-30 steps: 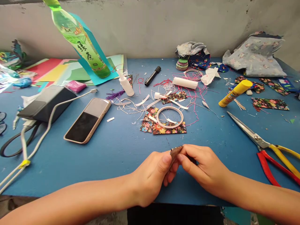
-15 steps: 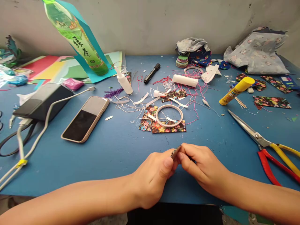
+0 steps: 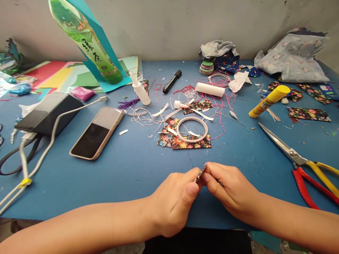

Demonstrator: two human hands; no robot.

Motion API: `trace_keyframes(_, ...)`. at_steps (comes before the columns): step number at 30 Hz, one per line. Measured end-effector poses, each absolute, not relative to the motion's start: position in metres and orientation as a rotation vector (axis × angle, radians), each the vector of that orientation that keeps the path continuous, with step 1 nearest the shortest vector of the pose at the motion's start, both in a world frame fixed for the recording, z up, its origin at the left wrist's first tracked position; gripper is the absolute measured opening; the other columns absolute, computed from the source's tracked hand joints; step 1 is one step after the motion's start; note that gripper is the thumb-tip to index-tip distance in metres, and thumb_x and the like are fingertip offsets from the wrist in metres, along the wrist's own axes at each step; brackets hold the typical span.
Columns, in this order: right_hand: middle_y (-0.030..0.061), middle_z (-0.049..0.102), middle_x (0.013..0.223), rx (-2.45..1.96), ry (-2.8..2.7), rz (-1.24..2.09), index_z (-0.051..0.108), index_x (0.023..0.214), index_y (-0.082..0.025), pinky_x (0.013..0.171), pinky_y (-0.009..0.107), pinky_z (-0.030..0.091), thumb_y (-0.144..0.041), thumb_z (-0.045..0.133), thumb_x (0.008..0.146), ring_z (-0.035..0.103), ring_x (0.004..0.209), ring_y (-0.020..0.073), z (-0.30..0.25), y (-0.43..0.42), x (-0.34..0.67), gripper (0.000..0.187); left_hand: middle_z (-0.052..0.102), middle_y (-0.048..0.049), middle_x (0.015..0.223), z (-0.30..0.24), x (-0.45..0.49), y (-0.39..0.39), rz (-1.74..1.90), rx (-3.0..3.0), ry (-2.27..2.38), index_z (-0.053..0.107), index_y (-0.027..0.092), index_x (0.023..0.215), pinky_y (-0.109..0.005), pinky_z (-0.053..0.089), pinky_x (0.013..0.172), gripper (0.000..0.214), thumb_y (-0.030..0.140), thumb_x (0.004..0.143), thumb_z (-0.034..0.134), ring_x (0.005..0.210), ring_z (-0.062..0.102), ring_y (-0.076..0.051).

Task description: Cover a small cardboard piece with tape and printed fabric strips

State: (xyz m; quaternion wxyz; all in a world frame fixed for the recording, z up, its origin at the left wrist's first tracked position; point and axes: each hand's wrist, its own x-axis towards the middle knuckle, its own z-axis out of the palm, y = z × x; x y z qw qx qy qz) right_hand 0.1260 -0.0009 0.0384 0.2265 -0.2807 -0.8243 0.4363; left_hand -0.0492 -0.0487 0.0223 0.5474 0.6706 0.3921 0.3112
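My left hand [image 3: 176,201] and my right hand [image 3: 227,188] meet at the near edge of the blue table [image 3: 127,169]. Both pinch one small folded scrap of patterned fabric [image 3: 200,173], which shows edge-on between the thumbs and forefingers. Just beyond the hands a white ring [image 3: 192,129] lies on a floral fabric piece [image 3: 185,141], among loose white and pink threads [image 3: 217,106].
Scissors [image 3: 299,160] with red and yellow handles lie at the right, a yellow glue stick [image 3: 268,100] behind them. A phone [image 3: 97,132], a power bank [image 3: 45,114] with cable, a green bottle [image 3: 87,42], a black marker [image 3: 172,81], coloured paper and cloth heaps fill the rest.
The fabric scrap has been pressed flatter between my fingers and now shows only its edge. My hands stay in the same spot; the view has shifted slightly.
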Motion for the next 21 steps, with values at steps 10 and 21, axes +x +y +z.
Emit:
trace_keyframes(10, -0.0039, 0.057, 0.068, -0.792, -2.279, 1.199, 0.046, 0.076, -0.022, 0.057, 0.019, 0.039, -0.019, 0.038, 0.099, 0.052, 0.060, 0.0092, 0.0381, -0.0020, 0.1261, 0.024, 0.040, 0.0011, 0.064, 0.0232, -0.0499, -0.0476, 0.711, 1.608, 0.954, 0.038, 0.021, 0.075, -0.028, 0.030, 0.053, 0.057, 0.065, 0.093, 0.007, 0.055, 0.036, -0.014)
trace_keyframes(21, -0.0033, 0.056, 0.068, -0.781, -2.286, 1.164, 0.047, 0.078, -0.022, 0.057, 0.020, 0.039, -0.020, 0.037, 0.099, 0.051, 0.060, 0.0097, 0.0371, -0.0024, 0.1270, 0.023, 0.041, 0.0008, 0.064, 0.0234, -0.0494, -0.0485, 0.721, 1.610, 0.948, 0.038, 0.021, 0.076, -0.028, 0.030, 0.052, 0.057, 0.066, 0.092, 0.008, 0.055, 0.036, -0.014)
